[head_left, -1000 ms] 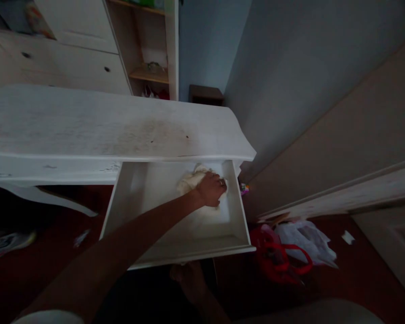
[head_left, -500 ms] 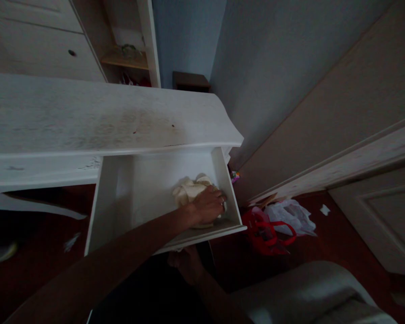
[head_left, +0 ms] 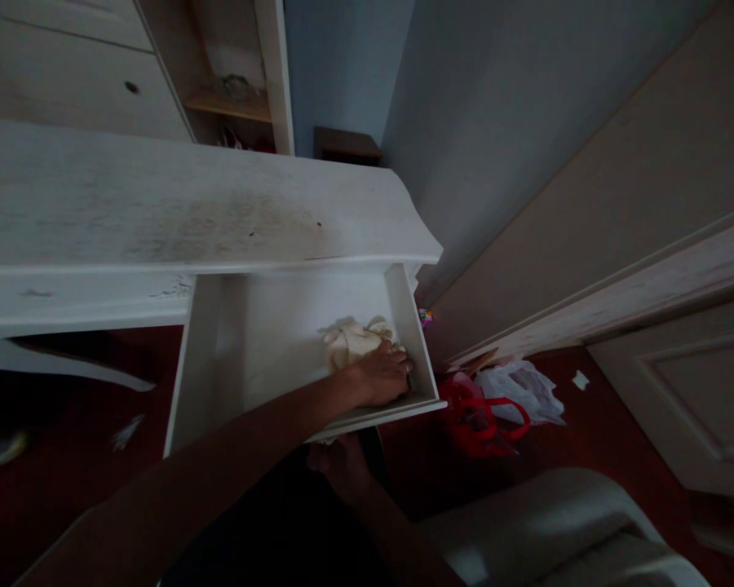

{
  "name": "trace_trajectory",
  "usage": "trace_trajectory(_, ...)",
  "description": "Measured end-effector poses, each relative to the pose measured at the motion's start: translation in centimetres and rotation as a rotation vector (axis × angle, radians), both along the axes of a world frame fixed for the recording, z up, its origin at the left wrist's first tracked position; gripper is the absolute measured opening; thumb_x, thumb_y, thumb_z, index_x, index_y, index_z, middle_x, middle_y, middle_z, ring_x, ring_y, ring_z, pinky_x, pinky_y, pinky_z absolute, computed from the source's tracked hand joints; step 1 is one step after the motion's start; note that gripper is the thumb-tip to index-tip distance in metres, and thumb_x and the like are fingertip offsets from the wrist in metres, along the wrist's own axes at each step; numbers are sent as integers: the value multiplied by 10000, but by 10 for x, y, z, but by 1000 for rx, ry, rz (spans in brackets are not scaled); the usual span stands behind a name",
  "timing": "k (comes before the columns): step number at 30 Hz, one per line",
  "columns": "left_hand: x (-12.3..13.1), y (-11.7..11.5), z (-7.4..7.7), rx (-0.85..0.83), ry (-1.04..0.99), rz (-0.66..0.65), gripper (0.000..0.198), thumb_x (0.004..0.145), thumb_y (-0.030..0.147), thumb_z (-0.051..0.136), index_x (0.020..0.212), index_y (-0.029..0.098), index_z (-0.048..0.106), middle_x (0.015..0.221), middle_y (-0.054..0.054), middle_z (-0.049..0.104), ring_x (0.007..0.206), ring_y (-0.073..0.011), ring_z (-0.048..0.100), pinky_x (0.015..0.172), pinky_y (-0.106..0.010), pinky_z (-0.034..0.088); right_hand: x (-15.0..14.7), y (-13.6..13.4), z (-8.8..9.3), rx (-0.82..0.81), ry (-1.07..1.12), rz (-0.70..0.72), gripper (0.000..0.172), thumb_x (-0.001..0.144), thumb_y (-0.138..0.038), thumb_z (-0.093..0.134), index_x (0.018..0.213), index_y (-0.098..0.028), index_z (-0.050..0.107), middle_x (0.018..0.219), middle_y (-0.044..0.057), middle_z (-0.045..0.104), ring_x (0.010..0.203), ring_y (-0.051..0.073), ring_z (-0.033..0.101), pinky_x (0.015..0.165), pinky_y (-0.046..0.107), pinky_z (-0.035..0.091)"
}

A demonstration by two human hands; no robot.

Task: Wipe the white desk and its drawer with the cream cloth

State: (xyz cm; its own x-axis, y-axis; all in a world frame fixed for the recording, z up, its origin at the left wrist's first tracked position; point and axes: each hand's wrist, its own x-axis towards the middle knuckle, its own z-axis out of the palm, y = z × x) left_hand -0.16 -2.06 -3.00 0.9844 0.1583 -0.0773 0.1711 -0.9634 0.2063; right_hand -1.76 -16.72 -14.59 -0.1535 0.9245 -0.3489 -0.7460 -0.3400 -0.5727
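Note:
A pulled-out white drawer (head_left: 287, 326) juts from the white table (head_left: 355, 208). Inside it, near the right front corner, lies a crumpled cream cloth (head_left: 353, 341). My left hand (head_left: 386, 377), with a ring on one finger, presses on the cloth with its fingers curled over it, against the right end of the drawer. Below the drawer's front edge is my right hand (head_left: 342, 469), its fingers bent up close to the front panel. What those fingers grip is hidden in shadow.
Dark stains mark the tabletop. On the red floor to the right lie a red bag (head_left: 483, 416) and a white plastic bag (head_left: 523, 391). A pale padded seat (head_left: 563, 522) stands at lower right, a door (head_left: 685, 383) beyond. Behind the table is a white cabinet (head_left: 79, 73).
My left hand has slid the cloth slightly right and toward the drawer's front corner. My right hand stays under the drawer front. The view has shifted a little.

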Motion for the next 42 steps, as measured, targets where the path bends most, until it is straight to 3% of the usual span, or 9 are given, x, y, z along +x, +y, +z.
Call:
trace_trajectory(8,4,1,3,-37,80,10,238,886,183,543,980,279,739,1127,-89,650,1099,-264,518,925,-448,337,0,-1,4,-8,-16,-2,401,756,-587,698,727,-198,609,540,-50,514,477,102,416,522,270,351)
trace_trajectory(17,18,-3,-9,-15,75,70,186,882,217,581,867,258,762,1121,-80,691,1110,-248,535,945,-421,351,1,1,7,-25,-15,11,341,748,-533,718,715,-212,606,531,-55,521,485,107,423,519,263,328)
trace_trajectory(25,13,1,-4,7,79,23,159,820,151,613,765,225,743,1102,-78,703,1083,-263,558,924,-442,384,2,0,8,-2,-32,5,397,764,-583,693,704,-201,602,543,-55,528,464,93,404,531,269,366)
trace_trajectory(29,-7,8,0,-12,83,-7,108,732,127,678,672,208,715,993,-80,711,1018,-256,566,921,-442,370,2,0,7,3,-44,-7,410,742,-601,706,717,-203,611,555,-55,529,464,92,392,532,277,365)
trace_trajectory(33,-43,8,7,-16,107,18,109,741,144,675,656,204,708,953,-84,706,992,-246,557,934,-448,328,2,0,4,-1,-44,-10,412,731,-600,718,708,-201,617,534,-57,513,466,93,387,527,277,353)
trace_trajectory(37,-85,4,12,-49,114,126,104,728,145,691,657,215,721,940,-75,706,998,-250,552,938,-457,308,2,0,3,-1,-32,8,442,729,-633,708,702,-200,626,502,-61,480,467,100,383,528,278,350)
trace_trajectory(42,-136,7,5,-126,111,310,168,741,117,661,746,246,768,970,-71,715,1065,-261,554,953,-440,307,5,-1,6,-6,-8,11,396,732,-593,730,723,-206,648,519,-65,497,466,94,353,546,284,345)
